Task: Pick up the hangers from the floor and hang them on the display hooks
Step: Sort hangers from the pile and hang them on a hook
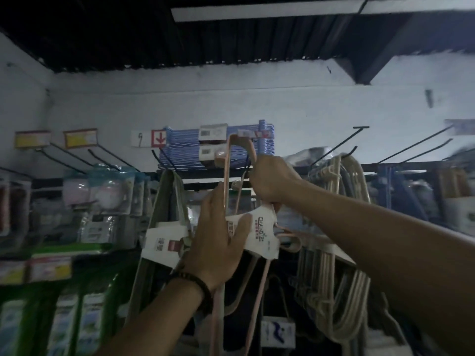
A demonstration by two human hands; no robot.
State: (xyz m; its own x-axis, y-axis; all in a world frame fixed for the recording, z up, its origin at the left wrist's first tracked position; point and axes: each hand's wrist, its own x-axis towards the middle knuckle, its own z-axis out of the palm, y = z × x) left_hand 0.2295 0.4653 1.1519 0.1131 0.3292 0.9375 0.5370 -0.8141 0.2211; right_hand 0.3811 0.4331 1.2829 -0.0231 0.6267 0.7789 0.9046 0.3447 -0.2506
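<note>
A bundle of pale pink hangers with a white paper label is raised in front of the display rack. My left hand grips the bundle at the label. My right hand holds the upper part near the hanger hooks, close to a black display hook. Whether the hangers rest on that hook is hidden by my hand. A grey-green hanger bundle hangs to the left, and cream hangers hang on a hook to the right.
Blue hangers lie stacked on the rack top. Bare black hooks jut out at right and at left under yellow price tags. Packaged goods fill the left shelves. A dark ceiling is overhead.
</note>
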